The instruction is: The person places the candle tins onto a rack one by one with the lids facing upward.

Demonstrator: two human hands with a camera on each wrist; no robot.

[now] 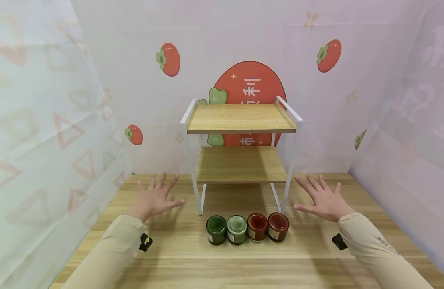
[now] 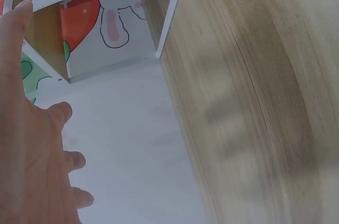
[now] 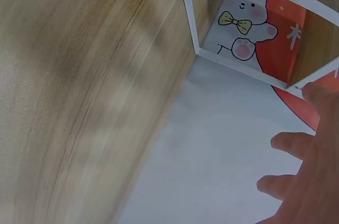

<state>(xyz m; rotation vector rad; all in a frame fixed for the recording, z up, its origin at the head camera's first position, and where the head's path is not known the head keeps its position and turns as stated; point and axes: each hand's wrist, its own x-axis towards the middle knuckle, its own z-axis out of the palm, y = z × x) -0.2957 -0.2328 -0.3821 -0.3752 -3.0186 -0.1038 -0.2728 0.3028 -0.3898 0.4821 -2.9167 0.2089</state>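
My left hand (image 1: 155, 199) is spread with straight fingers to the left of a small shelf rack, holding nothing. On the other side, my right hand (image 1: 324, 200) is spread the same way, also holding nothing. Between them stands the rack, with a wooden top shelf (image 1: 240, 117), a lower wooden shelf (image 1: 241, 163) and white metal legs (image 1: 290, 172). In a row before it are a dark green glass jar (image 1: 216, 229), a pale green jar (image 1: 237, 229), a red-brown jar (image 1: 257, 226) and another red-brown jar (image 1: 278, 226). The fingers of each hand also show in its wrist view.
The wooden table (image 1: 240, 269) reaches back to a white cloth backdrop (image 1: 128, 80) printed with red fruit. Cloth walls also rise at the left (image 1: 45, 140) and right (image 1: 406, 132). Both sleeves carry a small black device (image 1: 145, 242) near the wrist.
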